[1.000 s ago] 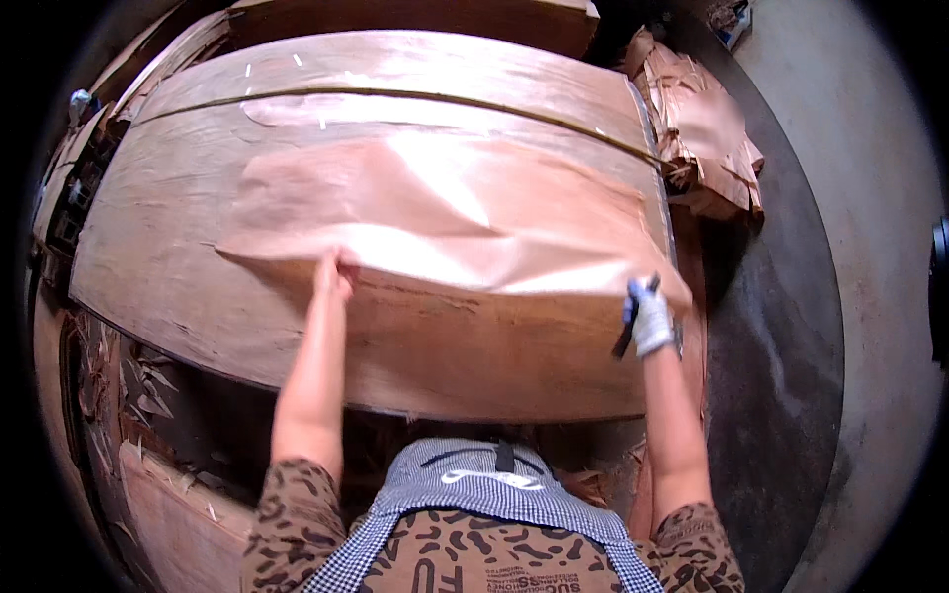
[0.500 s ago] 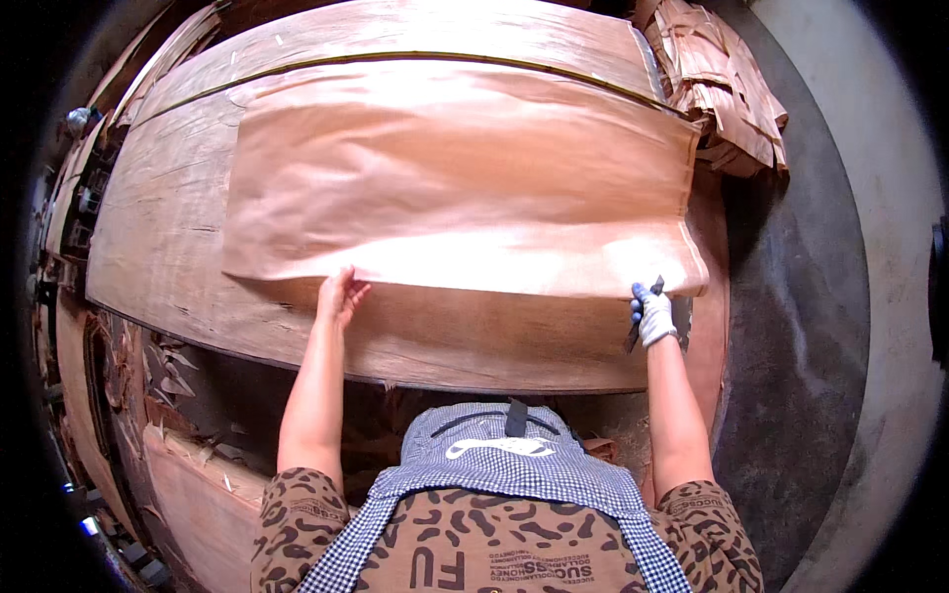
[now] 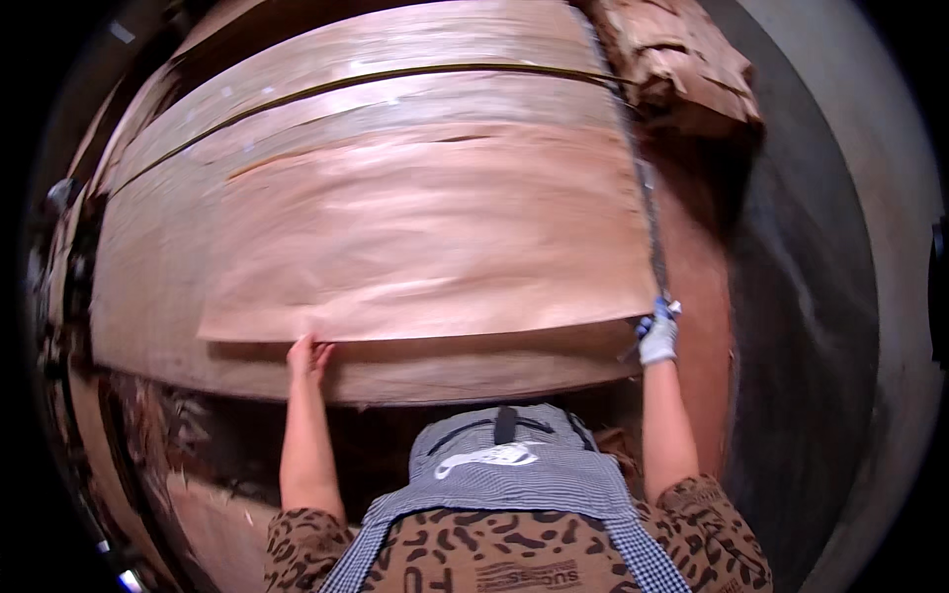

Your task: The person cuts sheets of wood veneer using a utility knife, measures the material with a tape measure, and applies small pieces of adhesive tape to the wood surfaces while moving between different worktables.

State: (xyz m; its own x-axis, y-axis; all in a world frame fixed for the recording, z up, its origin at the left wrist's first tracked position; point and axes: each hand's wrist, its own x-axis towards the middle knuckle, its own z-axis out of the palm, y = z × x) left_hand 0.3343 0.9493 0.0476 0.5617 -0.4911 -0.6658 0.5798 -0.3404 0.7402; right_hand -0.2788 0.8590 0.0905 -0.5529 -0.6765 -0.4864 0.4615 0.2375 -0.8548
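A thin, reddish-tan wood veneer sheet [image 3: 425,247] lies over a larger pale wood board [image 3: 148,287]. My bare left hand [image 3: 309,358] pinches the sheet's near edge toward its left end, thumb on top. At the near right corner is my right hand [image 3: 658,338], in a white glove with blue fingertips. Its fingers are closed on the veneer's corner, and a slim dark tool sticks out of the same hand; motion blur hides its kind. The sheet's near edge is slightly lifted, with a shadow beneath it.
A dark seam [image 3: 415,74] crosses the board's far part. Bundled veneer pieces [image 3: 692,69] are stacked at the far right. Grey floor [image 3: 811,296] runs along the right. Veneer scraps [image 3: 178,425] and another board [image 3: 222,519] lie at the lower left.
The veneer sheet has come nearer to me and slightly left, both hands moving with its near edge. More of the board shows beyond its far edge. The whole view has shifted a little.
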